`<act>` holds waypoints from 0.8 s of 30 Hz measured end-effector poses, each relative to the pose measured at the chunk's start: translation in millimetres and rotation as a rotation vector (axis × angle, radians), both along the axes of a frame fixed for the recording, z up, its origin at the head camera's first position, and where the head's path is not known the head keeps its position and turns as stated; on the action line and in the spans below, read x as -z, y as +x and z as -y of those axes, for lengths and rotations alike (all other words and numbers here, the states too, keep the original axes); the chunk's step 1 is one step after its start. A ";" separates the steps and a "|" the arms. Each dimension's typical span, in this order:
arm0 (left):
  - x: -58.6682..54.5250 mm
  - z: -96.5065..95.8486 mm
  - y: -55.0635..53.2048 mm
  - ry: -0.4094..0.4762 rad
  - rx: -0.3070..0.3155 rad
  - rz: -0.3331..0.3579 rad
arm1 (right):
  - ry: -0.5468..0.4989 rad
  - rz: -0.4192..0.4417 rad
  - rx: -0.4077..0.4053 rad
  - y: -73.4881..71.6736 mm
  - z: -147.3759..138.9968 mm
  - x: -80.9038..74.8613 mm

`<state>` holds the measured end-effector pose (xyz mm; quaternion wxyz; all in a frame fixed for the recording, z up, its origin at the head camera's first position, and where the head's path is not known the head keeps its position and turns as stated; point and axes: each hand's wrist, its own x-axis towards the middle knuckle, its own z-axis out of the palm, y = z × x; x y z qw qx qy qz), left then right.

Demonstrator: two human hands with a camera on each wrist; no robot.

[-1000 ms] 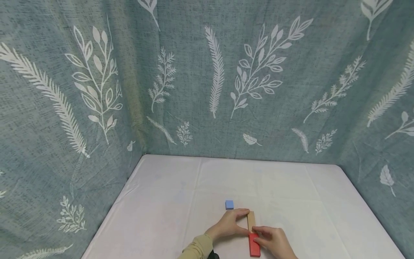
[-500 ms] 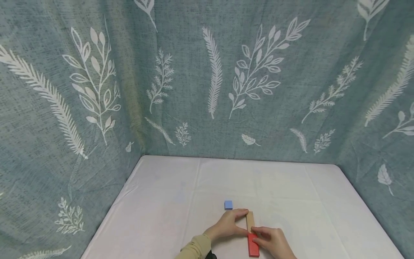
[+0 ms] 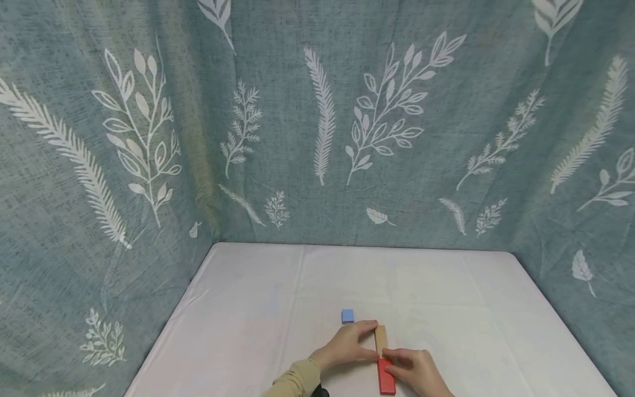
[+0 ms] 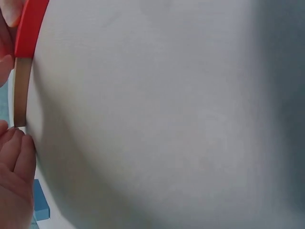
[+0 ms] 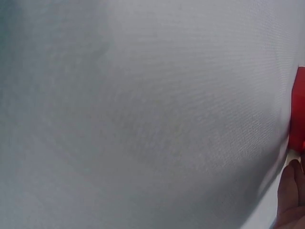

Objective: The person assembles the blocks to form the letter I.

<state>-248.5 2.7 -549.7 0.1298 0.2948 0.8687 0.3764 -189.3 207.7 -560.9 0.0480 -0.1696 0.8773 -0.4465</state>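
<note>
A narrow plain wooden block (image 3: 380,337) and a red block (image 3: 386,380) lie end to end on the white tabletop. My left hand (image 3: 347,344) grips the wooden block, fingertips at its far end and thumb near the joint. From the right, my right hand (image 3: 419,369) holds the red block, thumb on it and fingers by the joint. Fingertips partly hide that joint. In the left wrist view, the red block (image 4: 31,28) meets the wooden block (image 4: 21,90) with no visible gap. The right wrist view catches only part of the red block (image 5: 298,112).
A small blue block (image 3: 348,315) sits just beyond my left hand. White cloth covers the table (image 3: 268,309). Behind it and along both sides hangs a blue-green curtain (image 3: 288,110) with white leaf patterns.
The head view has shifted slightly, so everything appears a little further left. Both hands keep the same places on the two blocks.
</note>
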 end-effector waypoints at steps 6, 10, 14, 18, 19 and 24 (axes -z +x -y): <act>-9.3 7.2 1.7 0.020 -0.007 -0.033 | -0.028 -0.037 -0.028 -0.1 -0.1 1.5; -19.7 12.6 2.0 0.049 -0.007 -0.038 | -0.033 -0.058 -0.041 0.0 -1.0 1.9; -29.4 18.6 0.2 0.068 -0.016 -0.082 | -0.010 -0.070 -0.031 0.0 -0.7 2.1; -34.1 24.7 -2.9 0.079 -0.045 -0.123 | 0.015 -0.039 -0.020 -0.4 -0.5 1.6; -34.8 26.1 -3.6 0.080 -0.054 -0.128 | 0.019 -0.030 -0.021 -0.6 -0.6 1.7; -38.4 34.5 -6.8 0.100 -0.083 -0.145 | 0.022 0.011 -0.020 -1.5 0.6 1.2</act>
